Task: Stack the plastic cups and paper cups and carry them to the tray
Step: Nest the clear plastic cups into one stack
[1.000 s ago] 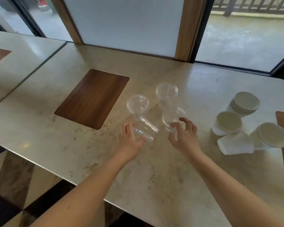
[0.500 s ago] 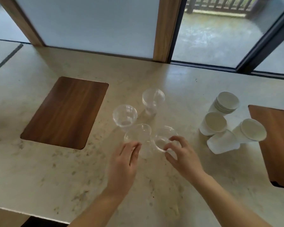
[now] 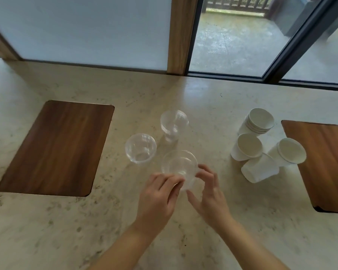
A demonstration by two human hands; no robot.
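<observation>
Plastic cup (image 3: 179,167) grasped by both hands — left (image 3: 158,197), right (image 3: 209,195) — its clear base hard to make out.

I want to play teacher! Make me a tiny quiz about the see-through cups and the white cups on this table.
1. True or false: both hands, left hand and right hand, hold the nearest clear plastic cup.
2. Which lies tipped on its side? A) the white paper cup nearest the hands B) the clear plastic cup at far left C) the stack of clear plastic cups farthest back
3. Fill in: the white paper cups sit beside the brown wooden tray on the ___.

Key: 1 true; 2 A; 3 right.
</observation>
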